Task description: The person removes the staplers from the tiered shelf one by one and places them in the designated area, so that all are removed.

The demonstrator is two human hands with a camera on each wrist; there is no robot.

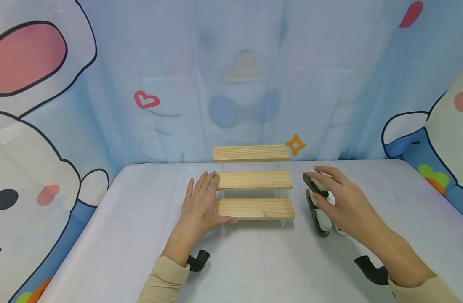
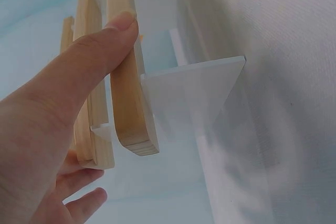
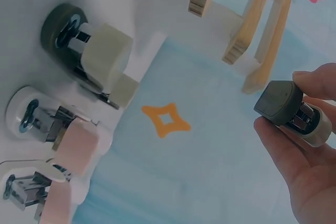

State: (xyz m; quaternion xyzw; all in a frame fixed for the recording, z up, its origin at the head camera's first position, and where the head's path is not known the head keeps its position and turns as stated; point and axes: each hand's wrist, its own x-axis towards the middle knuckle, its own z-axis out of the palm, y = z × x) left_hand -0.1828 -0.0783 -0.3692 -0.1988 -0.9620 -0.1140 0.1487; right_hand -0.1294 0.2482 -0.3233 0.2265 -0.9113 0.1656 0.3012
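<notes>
A three-step stand with wooden planks (image 1: 256, 208) on clear side panels (image 2: 194, 93) stands at mid-table. My left hand (image 1: 201, 206) holds it by its left end. The thumb lies on the front edge of the lowest plank (image 2: 126, 93), and the fingers reach round the end of the middle plank (image 2: 89, 145). To the right of the stand, my right hand (image 1: 343, 200) pinches a dark-green and white stapler (image 3: 281, 103) between thumb and fingers, above the table. Below it lies another dark-green and cream stapler (image 3: 105, 56), partly hidden by the hand in the head view.
Beside that stapler are a white and pink stapler (image 3: 76, 142) and a further white and pink stapler (image 3: 55, 200). A white cloth covers the table (image 1: 114, 244). Behind hangs a blue printed curtain (image 1: 171, 54), close to the stand's top plank (image 1: 250, 154).
</notes>
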